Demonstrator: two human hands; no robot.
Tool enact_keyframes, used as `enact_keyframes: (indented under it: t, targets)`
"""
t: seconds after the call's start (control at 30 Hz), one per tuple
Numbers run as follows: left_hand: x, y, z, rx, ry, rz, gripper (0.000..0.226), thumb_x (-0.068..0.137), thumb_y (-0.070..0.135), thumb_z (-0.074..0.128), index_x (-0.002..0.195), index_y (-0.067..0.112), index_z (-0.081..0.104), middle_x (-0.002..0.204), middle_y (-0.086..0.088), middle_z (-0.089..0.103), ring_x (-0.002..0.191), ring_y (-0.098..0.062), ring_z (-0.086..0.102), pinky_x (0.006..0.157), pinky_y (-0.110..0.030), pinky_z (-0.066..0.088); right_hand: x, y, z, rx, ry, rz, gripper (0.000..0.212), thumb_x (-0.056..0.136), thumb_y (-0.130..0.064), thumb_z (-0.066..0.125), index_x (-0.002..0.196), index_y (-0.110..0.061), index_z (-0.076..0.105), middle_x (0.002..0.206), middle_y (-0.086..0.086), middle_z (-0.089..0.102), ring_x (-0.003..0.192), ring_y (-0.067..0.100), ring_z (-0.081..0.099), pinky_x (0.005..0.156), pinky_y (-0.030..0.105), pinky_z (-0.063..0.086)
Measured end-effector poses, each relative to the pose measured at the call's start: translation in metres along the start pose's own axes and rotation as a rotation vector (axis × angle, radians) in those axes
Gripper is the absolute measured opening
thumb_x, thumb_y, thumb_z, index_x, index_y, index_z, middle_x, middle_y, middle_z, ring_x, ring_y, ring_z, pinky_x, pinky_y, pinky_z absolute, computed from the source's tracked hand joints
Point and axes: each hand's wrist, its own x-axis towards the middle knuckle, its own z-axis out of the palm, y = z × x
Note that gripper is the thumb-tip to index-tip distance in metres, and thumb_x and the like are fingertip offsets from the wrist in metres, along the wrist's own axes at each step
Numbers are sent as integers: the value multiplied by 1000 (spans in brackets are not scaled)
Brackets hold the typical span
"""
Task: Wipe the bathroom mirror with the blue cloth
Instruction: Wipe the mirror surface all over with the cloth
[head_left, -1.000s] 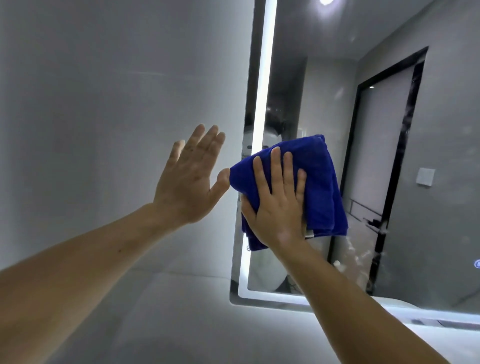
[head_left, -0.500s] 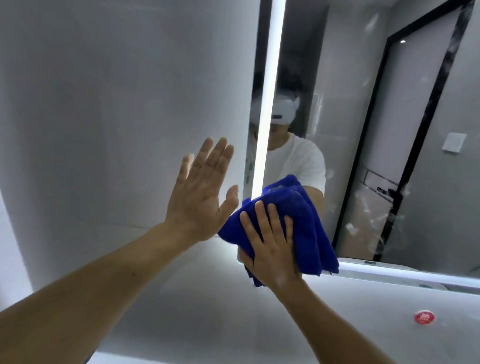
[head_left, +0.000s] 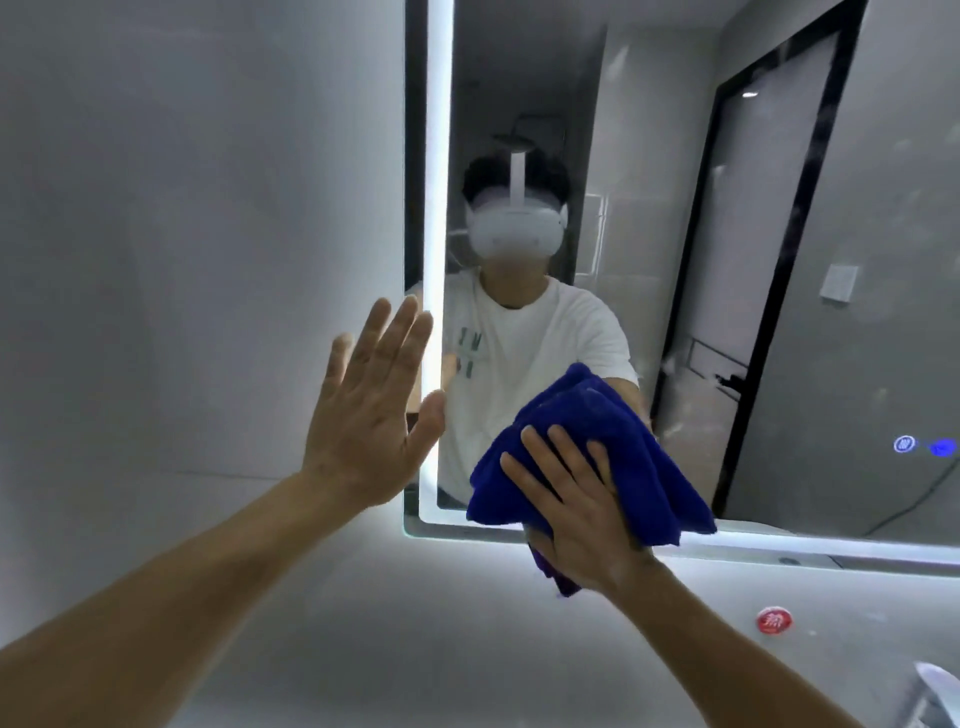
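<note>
far left of the frame is a plain pale grey wall (head_left: 182, 260). left hand (head_left: 363, 410) is lower centre-left, flat on that wall just beside the mirror's edge, fingers straight and spread, holding nothing, thumb tip over the glowing white led strip (head_left: 439, 156). right of it is the rectangular frameless glass wall mirror (head_left: 649, 156), filling the upper right. the bunched deep blue terry cloth (head_left: 613, 447) sits at the mirror's lower left corner, lower centre of frame, its bottom edge lapping over the lower lit border. right hand (head_left: 587, 514) presses it to the glass with straight, slightly spread fingers, not clenched; thumb hidden, can't tell. step looks like mid-wipe along the bottom of the glass. faint pale smears (head_left: 691, 374) show further right, so the next move likely calls for sliding the cloth rightward under steady flat pressure, keeping clear of the small blue lit touch icons (head_left: 904, 445) at far right. a small round red sticker (head_left: 774, 620) is at lower right.
</note>
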Motion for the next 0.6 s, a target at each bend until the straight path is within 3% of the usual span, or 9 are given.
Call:
enact_keyframes:
  t: [0.1, 0.2, 0.3, 0.43, 0.6]
  targets:
    - [15, 13, -2, -13, 35, -3, 65, 100, 48, 24, 157, 18, 16, 166, -1, 5, 152, -16, -2, 121, -39, -10, 38, 30, -17, 46, 60, 59, 62, 93, -38, 46, 150, -18, 29, 159, 8, 20, 145, 33, 19, 120, 49, -4]
    - [26, 20, -7, -14, 63, -12, 65, 99, 45, 30, 157, 19, 17, 165, -1, 6, 152, -16, -3, 122, -42, -8, 79, 53, -34, 70, 94, 156, 60, 96, -41, 42, 149, -16, 31, 158, 10, 20, 145, 34, 16, 119, 47, -6]
    - [33, 24, -13, -4, 76, -13, 64, 100, 49, 24, 157, 21, 16, 165, 0, 6, 152, -16, -2, 122, -45, -4, 97, 59, -39, 71, 95, 239, 61, 97, -43, 39, 151, -16, 29, 160, 12, 22, 146, 34, 14, 119, 48, -5]
    - [33, 27, -15, -1, 69, -18, 66, 99, 52, 20, 157, 21, 16, 165, 0, 6, 152, -17, -2, 122, -46, -4, 83, 38, -27, 67, 90, 329, 68, 97, -46, 41, 154, -18, 18, 160, 11, 10, 148, 36, 11, 120, 50, -3]
    - [32, 35, -12, 10, 50, -5, 63, 100, 50, 21, 156, 23, 14, 165, 1, 6, 152, -18, -1, 122, -49, -1, 27, -4, -3, 47, 46, 215, 69, 94, -46, 45, 153, -20, 22, 161, 10, 10, 150, 33, 4, 120, 51, -2]
